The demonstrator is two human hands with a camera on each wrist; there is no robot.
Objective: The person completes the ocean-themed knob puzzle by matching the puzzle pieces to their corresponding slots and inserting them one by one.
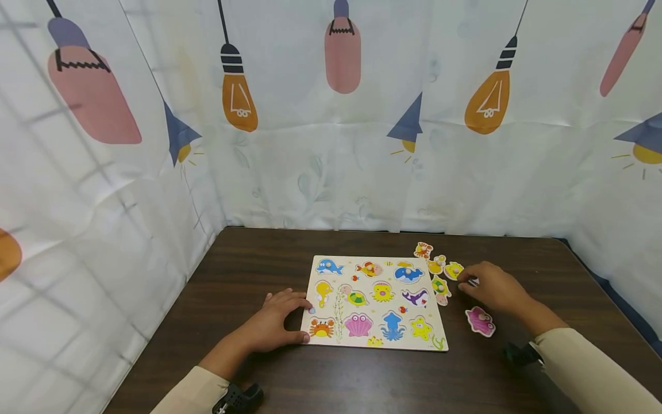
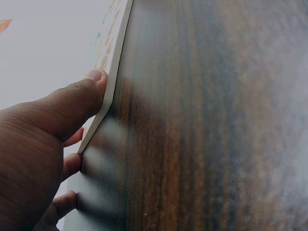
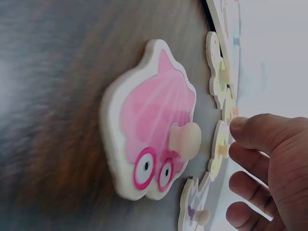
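A wooden peg puzzle board [image 1: 376,270] with printed sea animals lies on the table. My left hand [image 1: 274,325] rests at its near left corner, the thumb [image 2: 89,89] on the edge and other fingers touching the left side. My right hand [image 1: 493,288] is over the loose pieces, thumb and fingers bent and apart, holding nothing. Partly hidden below it lies a white and purple piece [image 3: 190,204] with a knob. Nearer me is a pink shell piece [image 1: 480,323], its round knob [image 3: 191,140] upward.
Beside the board's right edge lie a turtle piece [image 1: 440,287], a yellow piece [image 1: 453,270], another yellow piece [image 1: 436,264] and an orange crab-like piece [image 1: 423,250]. The dark wooden table [image 1: 258,259] ends at a printed curtain [image 1: 331,172] behind and on the left.
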